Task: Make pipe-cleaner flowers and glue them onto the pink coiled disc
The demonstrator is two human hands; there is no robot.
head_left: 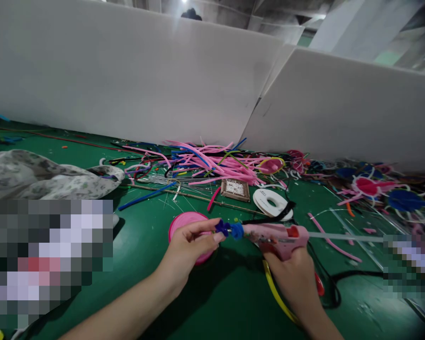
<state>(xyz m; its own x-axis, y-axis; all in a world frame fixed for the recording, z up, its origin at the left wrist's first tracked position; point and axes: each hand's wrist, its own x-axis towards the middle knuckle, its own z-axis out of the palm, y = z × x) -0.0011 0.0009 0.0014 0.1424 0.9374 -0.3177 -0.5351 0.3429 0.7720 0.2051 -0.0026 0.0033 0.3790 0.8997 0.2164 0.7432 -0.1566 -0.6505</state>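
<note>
We pinch a small dark-blue piece [222, 228] in our left fingers [198, 227]; our right fingers [299, 259] clamp round a pink glue gun [280, 236], nozzle end [237, 231] just beside that piece.

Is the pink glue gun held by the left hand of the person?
No, the right hand grips the pink glue gun, while the left hand pinches a small dark blue piece.

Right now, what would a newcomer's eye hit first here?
Probably the pink glue gun in the right hand, right of centre, its nozzle end toward the small dark-blue piece pinched in the left hand. Then the heap of pink fuzzy stems on the green table, near the foot of the white partition.
</note>
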